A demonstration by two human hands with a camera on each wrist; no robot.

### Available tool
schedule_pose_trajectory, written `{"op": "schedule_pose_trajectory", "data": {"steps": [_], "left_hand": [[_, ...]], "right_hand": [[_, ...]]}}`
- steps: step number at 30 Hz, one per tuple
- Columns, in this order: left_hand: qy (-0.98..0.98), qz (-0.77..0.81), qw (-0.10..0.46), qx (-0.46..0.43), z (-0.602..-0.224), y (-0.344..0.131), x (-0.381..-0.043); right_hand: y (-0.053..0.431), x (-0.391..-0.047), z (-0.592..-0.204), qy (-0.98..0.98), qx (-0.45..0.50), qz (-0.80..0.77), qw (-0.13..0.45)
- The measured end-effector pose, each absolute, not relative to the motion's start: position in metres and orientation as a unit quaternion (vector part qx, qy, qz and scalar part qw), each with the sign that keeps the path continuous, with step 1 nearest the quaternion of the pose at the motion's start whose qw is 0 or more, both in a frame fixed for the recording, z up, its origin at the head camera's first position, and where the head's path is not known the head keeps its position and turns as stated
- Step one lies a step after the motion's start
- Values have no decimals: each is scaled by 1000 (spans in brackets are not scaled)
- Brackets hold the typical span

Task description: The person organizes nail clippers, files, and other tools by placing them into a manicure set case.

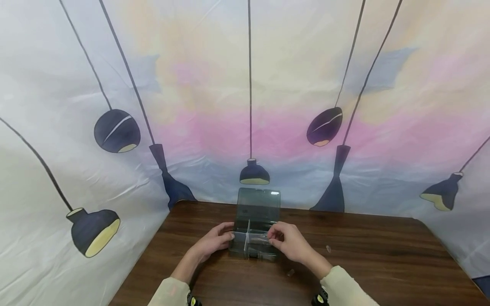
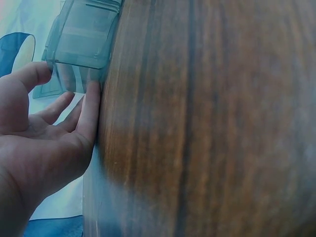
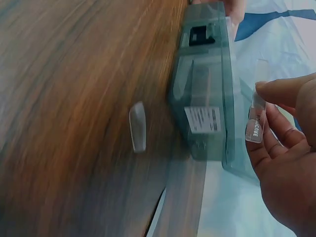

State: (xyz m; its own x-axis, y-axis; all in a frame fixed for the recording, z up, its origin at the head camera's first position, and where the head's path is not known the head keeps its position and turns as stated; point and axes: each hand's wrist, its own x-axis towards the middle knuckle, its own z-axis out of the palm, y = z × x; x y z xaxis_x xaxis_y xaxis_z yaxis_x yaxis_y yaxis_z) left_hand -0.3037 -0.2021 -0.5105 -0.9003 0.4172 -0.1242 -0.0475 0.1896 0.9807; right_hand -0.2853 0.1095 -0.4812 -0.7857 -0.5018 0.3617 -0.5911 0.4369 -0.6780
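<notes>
A translucent grey-green plastic storage box [image 1: 238, 247] stands on the table, its lid [image 1: 258, 206] raised at the back. Pale dividers [image 1: 246, 238] split its inside. My left hand [image 1: 212, 243] holds the box at its left side, thumb at the rim and fingers against the outer wall [image 2: 79, 74]. Over the right part of the box, my right hand [image 1: 291, 243] pinches a small clear plastic strip [image 3: 255, 126] with white lettering between thumb and fingers. A black latch [image 3: 201, 35] and a printed white label [image 3: 203, 120] show on the box's outside.
Two small clear plastic pieces lie on the brown wooden table [image 1: 375, 263]: one piece [image 1: 328, 248] right of the right hand, another piece [image 1: 291, 272] nearer the front. A cloth backdrop [image 1: 214, 106] printed with hanging lamps rises behind the table's back edge.
</notes>
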Motion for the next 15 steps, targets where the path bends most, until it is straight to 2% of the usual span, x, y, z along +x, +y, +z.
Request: {"op": "schedule_pose_trajectory", "data": {"steps": [15], "left_hand": [[751,623,183,121,-510,-202,-302]], "right_hand": [[83,-288,-481,-854,312,414,32]]}}
